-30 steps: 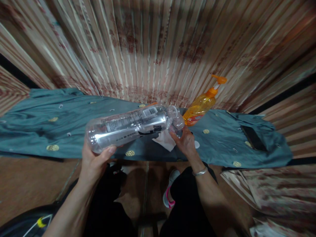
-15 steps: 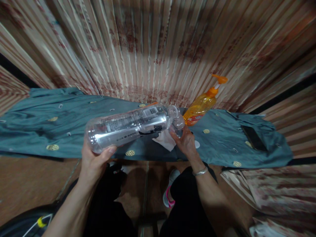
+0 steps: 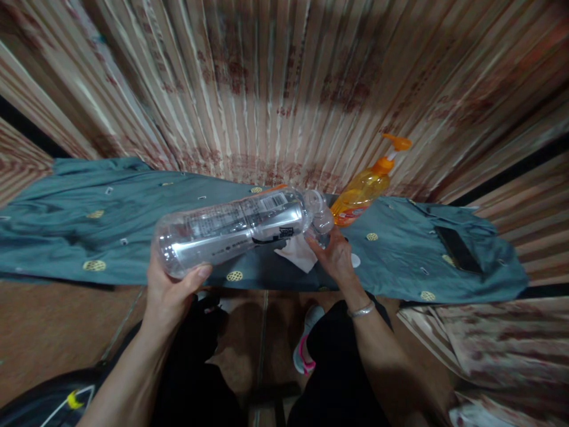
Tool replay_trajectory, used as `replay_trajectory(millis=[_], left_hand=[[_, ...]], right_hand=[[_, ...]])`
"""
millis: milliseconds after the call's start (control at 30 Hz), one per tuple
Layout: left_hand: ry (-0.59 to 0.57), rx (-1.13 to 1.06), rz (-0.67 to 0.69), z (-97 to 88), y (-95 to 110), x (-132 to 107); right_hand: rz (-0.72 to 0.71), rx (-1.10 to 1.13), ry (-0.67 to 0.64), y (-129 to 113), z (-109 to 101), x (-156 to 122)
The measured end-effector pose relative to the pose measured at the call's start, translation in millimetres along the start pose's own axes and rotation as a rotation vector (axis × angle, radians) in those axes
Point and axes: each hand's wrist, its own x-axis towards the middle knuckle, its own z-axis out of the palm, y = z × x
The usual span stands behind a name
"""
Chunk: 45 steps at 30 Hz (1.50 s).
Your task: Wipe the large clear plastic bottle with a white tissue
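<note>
Large clear plastic bottle with a silver label (image 3: pixel 233 231): slanted across the centre of the frame, base at centre left, neck pointing right.
Left hand (image 3: pixel 173 290): curled round the bottle's base, thumb on the near side.
Right hand (image 3: pixel 334 255): fingers closed on a small clear plastic container (image 3: pixel 323 223) at the bottle's neck; whether container and neck touch is hard to tell.
Handling: the thin wall would probably dent if squeezed hard, so a light, steady hold on the base suits, with neck and container kept level together.
Behind: an orange-yellow pump bottle (image 3: pixel 361 193) stands just past the container, right of centre, easy to knock.
Cloth level: a crumpled white tissue (image 3: pixel 300 254) and a flat white disc (image 3: pixel 355 260) lie near the right hand on the dark green patterned cloth (image 3: pixel 133 228).
Right of frame: a flat black phone-like slab (image 3: pixel 457 249), well apart.
</note>
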Motion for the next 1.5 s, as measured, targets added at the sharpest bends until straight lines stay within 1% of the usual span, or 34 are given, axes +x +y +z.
replay_trajectory(millis=[133,500,667,767,900,1067,1300,1500], left_hand=[[0.030,-0.008,-0.055,-1.2,0,0],[0.063,-0.043,-0.077,3.1,4,-1],[0.038,-0.039,-0.079,1.4,4,0],[0.051,-0.049,-0.076,1.8,4,1],[0.082,-0.057,-0.111,3.9,6,1],[0.087,-0.053,-0.100,6.4,9,1],[0.082,-0.073,-0.113,9.5,13,1],[0.093,-0.081,-0.131,10.3,15,1]], right_hand=[[0.006,-0.002,0.014,0,1,0],[-0.003,-0.001,0.014,1,1,0],[0.011,0.003,0.006,2,1,0],[0.003,0.008,0.011,2,1,0],[-0.006,-0.031,0.006,2,1,0],[0.001,-0.094,-0.007,2,1,-1],[-0.030,-0.080,-0.002,3,1,-1],[-0.012,-0.094,0.000,4,2,-1]])
